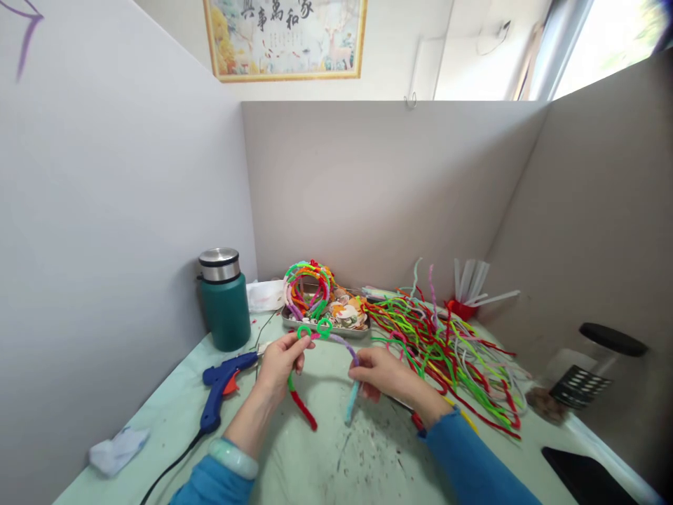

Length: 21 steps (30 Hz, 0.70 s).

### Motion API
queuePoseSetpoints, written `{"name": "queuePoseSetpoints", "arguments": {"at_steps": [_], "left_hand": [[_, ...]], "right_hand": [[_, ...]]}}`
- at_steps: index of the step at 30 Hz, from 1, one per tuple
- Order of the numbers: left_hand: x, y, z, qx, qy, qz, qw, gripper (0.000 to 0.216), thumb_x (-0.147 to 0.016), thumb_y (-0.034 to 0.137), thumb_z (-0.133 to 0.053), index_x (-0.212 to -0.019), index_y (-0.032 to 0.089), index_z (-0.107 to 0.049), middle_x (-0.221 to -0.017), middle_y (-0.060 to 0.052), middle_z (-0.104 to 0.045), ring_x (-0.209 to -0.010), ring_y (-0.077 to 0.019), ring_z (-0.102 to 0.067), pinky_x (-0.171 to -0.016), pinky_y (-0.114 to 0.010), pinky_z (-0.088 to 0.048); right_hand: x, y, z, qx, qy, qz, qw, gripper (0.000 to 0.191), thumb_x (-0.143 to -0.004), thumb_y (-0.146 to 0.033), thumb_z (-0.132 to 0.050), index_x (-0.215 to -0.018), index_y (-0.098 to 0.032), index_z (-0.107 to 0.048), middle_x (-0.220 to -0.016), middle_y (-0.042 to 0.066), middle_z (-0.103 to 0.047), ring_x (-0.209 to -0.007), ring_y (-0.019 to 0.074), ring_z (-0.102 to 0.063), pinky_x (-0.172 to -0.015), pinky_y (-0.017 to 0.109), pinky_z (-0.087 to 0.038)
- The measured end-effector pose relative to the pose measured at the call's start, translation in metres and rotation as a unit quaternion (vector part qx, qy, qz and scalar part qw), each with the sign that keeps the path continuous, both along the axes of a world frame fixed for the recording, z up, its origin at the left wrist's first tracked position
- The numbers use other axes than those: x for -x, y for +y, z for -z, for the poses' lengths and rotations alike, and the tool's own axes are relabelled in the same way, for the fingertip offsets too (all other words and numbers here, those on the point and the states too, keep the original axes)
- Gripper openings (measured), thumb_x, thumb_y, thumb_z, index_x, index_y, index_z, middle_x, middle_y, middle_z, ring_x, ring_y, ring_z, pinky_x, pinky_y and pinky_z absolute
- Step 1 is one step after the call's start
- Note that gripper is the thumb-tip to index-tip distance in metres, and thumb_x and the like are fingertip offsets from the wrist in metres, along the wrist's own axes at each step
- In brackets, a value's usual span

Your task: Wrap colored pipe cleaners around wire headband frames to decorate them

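Between my two hands spans a curved, multicoloured pipe cleaner headband (342, 342), purple and light blue on the right, green and red on the left, with two green loops at its top. My left hand (284, 359) pinches it just below the left loop, and the red end hangs beneath. On the purple stretch at the right, my right hand (377, 372) is closed, with the light blue end dangling below. Behind the loops stands a metal tray (326, 328) with flat cut-out pieces, where a bundle of coloured pipe cleaner rings (308, 291) rests.
A heap of loose pipe cleaners (446, 351) covers the right side. At left are a blue glue gun (221, 386), a green bottle (226, 308) and a crumpled white cloth (118, 451). A red holder with white sticks (463, 308), a jar (583, 372) and a black phone-like slab (589, 477) lie right.
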<state>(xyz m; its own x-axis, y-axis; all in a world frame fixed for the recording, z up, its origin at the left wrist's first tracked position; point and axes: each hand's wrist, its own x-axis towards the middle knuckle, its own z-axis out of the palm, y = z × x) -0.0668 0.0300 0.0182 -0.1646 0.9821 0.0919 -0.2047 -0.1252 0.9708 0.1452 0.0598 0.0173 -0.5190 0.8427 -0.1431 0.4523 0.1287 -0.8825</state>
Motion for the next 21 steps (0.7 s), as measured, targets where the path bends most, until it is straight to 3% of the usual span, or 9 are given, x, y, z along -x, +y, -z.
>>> {"name": "queuePoseSetpoints", "arguments": {"at_steps": [3, 6, 9, 15, 18, 21], "left_hand": [[-0.002, 0.004, 0.005, -0.009, -0.078, -0.005, 0.997, 0.034, -0.069, 0.042, -0.066, -0.087, 0.013, -0.063, -0.078, -0.005, -0.066, -0.052, -0.008, -0.054, -0.047, -0.019, -0.041], [-0.006, 0.007, 0.015, 0.025, -0.153, -0.029, 0.988, 0.041, -0.078, 0.049, -0.054, -0.092, 0.011, -0.061, -0.088, -0.012, -0.067, -0.073, -0.0153, -0.063, -0.062, -0.024, -0.048], [-0.009, 0.01, 0.024, 0.082, -0.18, -0.059, 0.978, 0.038, -0.082, 0.045, -0.051, -0.092, 0.009, -0.058, -0.084, -0.013, -0.066, -0.067, -0.0152, -0.063, -0.06, -0.026, -0.049], [-0.011, 0.019, 0.034, 0.111, -0.149, -0.074, 0.98, 0.026, -0.085, 0.034, -0.048, -0.09, 0.008, -0.054, -0.082, -0.011, -0.063, -0.055, -0.0129, -0.062, -0.054, -0.026, -0.05], [-0.01, 0.024, 0.036, 0.14, -0.144, -0.084, 0.976, 0.02, -0.087, 0.027, -0.045, -0.087, 0.009, -0.053, -0.077, -0.01, -0.063, -0.049, -0.0118, -0.06, -0.049, -0.026, -0.049], [-0.009, 0.025, 0.038, 0.123, -0.145, -0.077, 0.979, 0.018, -0.085, 0.026, -0.047, -0.086, 0.01, -0.053, -0.075, -0.008, -0.062, -0.049, -0.0116, -0.06, -0.047, -0.025, -0.048]], "right_hand": [[0.002, 0.003, -0.001, -0.047, 0.047, 0.1, 0.993, 0.014, -0.078, -0.029, -0.051, -0.073, -0.017, -0.054, -0.047, -0.003, -0.056, -0.038, 0.0102, -0.052, -0.038, 0.018, -0.042], [0.006, 0.011, -0.008, -0.087, 0.096, 0.163, 0.978, 0.014, -0.077, -0.03, -0.051, -0.073, -0.017, -0.054, -0.047, -0.003, -0.056, -0.042, 0.0118, -0.056, -0.042, 0.02, -0.046], [0.016, 0.032, -0.017, -0.125, 0.126, 0.209, 0.962, 0.015, -0.076, -0.029, -0.052, -0.075, -0.016, -0.057, -0.05, -0.001, -0.058, -0.045, 0.0135, -0.059, -0.043, 0.021, -0.049], [0.054, 0.096, -0.035, -0.177, 0.134, 0.259, 0.94, 0.016, -0.078, -0.029, -0.051, -0.081, -0.015, -0.059, -0.057, 0.001, -0.062, -0.052, 0.0145, -0.063, -0.046, 0.02, -0.049], [0.077, 0.123, -0.032, -0.176, 0.122, 0.266, 0.94, 0.015, -0.078, -0.027, -0.052, -0.083, -0.015, -0.061, -0.06, 0.002, -0.064, -0.051, 0.014, -0.063, -0.045, 0.019, -0.048], [0.096, 0.14, -0.021, -0.153, 0.107, 0.267, 0.946, 0.017, -0.079, -0.024, -0.051, -0.086, -0.013, -0.062, -0.059, 0.003, -0.065, -0.049, 0.0142, -0.062, -0.041, 0.019, -0.047]]}}
